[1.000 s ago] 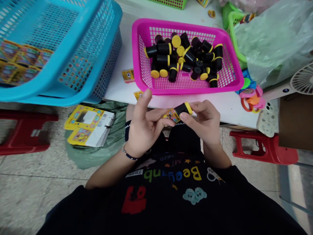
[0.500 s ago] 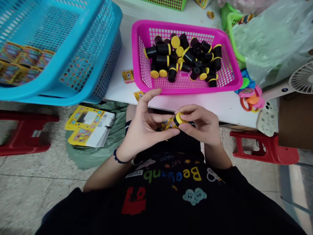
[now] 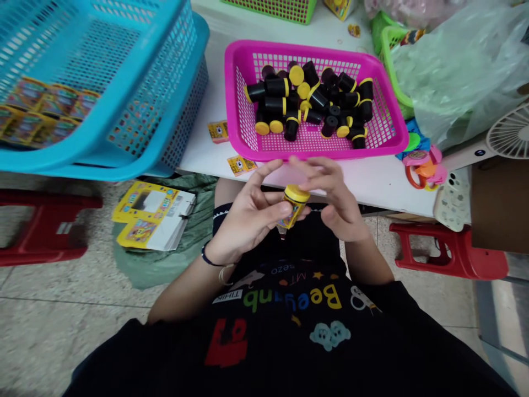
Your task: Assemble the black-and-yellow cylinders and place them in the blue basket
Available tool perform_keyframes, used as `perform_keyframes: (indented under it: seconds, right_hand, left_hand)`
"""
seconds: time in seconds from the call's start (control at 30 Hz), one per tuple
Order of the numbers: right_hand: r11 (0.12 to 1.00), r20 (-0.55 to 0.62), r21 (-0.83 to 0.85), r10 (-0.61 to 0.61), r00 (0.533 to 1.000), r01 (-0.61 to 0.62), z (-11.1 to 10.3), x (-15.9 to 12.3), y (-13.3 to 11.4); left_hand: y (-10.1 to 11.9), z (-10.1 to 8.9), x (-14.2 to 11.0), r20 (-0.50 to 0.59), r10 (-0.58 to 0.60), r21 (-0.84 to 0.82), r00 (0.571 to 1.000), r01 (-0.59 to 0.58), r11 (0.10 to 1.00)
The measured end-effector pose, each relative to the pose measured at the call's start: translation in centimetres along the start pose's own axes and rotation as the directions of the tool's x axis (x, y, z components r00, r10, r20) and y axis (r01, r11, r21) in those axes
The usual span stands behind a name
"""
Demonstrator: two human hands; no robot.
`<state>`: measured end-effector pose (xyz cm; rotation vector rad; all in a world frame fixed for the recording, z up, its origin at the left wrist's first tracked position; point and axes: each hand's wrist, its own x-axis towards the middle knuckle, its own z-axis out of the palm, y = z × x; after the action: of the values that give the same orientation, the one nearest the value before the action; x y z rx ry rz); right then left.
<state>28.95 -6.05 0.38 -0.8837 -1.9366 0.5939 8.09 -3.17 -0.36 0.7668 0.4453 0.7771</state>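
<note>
My left hand (image 3: 248, 218) grips a small black tube (image 3: 291, 216) between thumb and fingers. The tube stands upright, with a yellow cap on top and a printed yellow label around its body, which hides most of the black. My right hand (image 3: 333, 198) is just above and to the right, its fingers curved and blurred near the cap, and holds nothing. Whether they touch the cap I cannot tell. Ahead, a pink plastic basket (image 3: 233, 94) holds several similar black tubes (image 3: 276, 86) with yellow caps, loosely heaped and unlabelled.
The white table edge (image 3: 372, 190) runs just beyond my hands, with small yellow labels (image 3: 242, 164) on it. Stacked blue baskets (image 3: 165, 94) stand to the left, and a plastic bag (image 3: 463, 71) lies right. Printed yellow cards (image 3: 152, 215) rest on a green sack below.
The tube has turned from lying sideways to upright, with its cap up and more label around it. My right hand has lifted off it and moved up towards the basket.
</note>
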Motion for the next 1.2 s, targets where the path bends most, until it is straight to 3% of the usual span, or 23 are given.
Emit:
perform_keyframes:
  seconds: [0.07, 0.13, 0.23, 0.37, 0.57, 0.67, 0.77, 0.83, 0.9, 1.0, 1.1, 1.2]
  right_hand:
    - [0.951, -0.048, -0.309, -0.039, 0.998, 0.023, -0.3, 0.2, -0.9]
    - [0.845, -0.034, -0.53, -0.104, 0.994, 0.07, 0.0, 0.2, -1.5]
    - [0.741, -0.03, -0.661, -0.186, 0.982, 0.12, 1.0, -0.1, -1.6]
    - [0.691, -0.087, -0.703, -0.314, 0.945, 0.165, 2.2, -0.4, -1.1]
    - [0.674, -0.15, -0.716, -0.403, 0.903, 0.182, 3.1, 0.0, -1.0]
    - [0.716, -0.181, -0.675, -0.395, 0.901, 0.179, 3.2, -0.1, -0.7]
    - [0.821, -0.188, -0.54, -0.33, 0.925, 0.183, 3.0, -0.5, -0.1]
    - [0.876, -0.141, -0.453, -0.25, 0.958, 0.162, 2.6, -0.9, 0.3]
    - [0.883, -0.093, -0.446, -0.208, 0.974, 0.146, 2.3, -1.3, 0.7]
    - [0.876, -0.037, -0.454, -0.201, 0.979, 0.163, 1.9, -1.7, 1.4]
    - [0.858, -0.036, -0.472, -0.247, 0.968, 0.201, 2.0, -1.8, 2.0]
    - [0.78, -0.086, -0.552, -0.406, 0.91, 0.296, 2.0, -1.7, 2.1]
  left_hand:
    - [-0.3, 0.1, 0.2, -0.063, 0.06, 0.041, 0.996, -0.058, 0.997]
    - [-0.7, 0.2, 0.4, -0.092, 0.13, 0.085, 0.987, -0.123, 0.989]
    - [-0.8, 0.5, 0.5, -0.085, 0.222, 0.154, 0.971, -0.208, 0.966]
    - [-0.4, 1.2, 0.3, -0.04, 0.243, 0.287, 0.969, -0.222, 0.932]
    - [0.3, 1.9, 0.3, 0.115, 0.047, 0.369, 0.992, -0.087, 0.925]
    - [0.5, 1.7, 0.6, 0.191, -0.006, 0.337, 0.982, -0.059, 0.94]
    - [0.6, 1.6, 0.9, 0.245, -0.039, 0.302, 0.969, -0.038, 0.953]
    - [0.5, 1.7, 1.0, 0.211, 0.01, 0.369, 0.977, -0.089, 0.925]
    - [0.3, 1.9, 0.9, 0.143, 0.137, 0.464, 0.98, -0.188, 0.866]
    - [-0.2, 2.4, 0.8, 0.068, 0.298, 0.53, 0.952, -0.287, 0.798]
    - [-0.2, 2.5, 0.7, 0.089, 0.295, 0.512, 0.951, -0.297, 0.806]
    - [0.3, 2.3, 0.8, 0.249, 0.206, 0.415, 0.946, -0.296, 0.86]
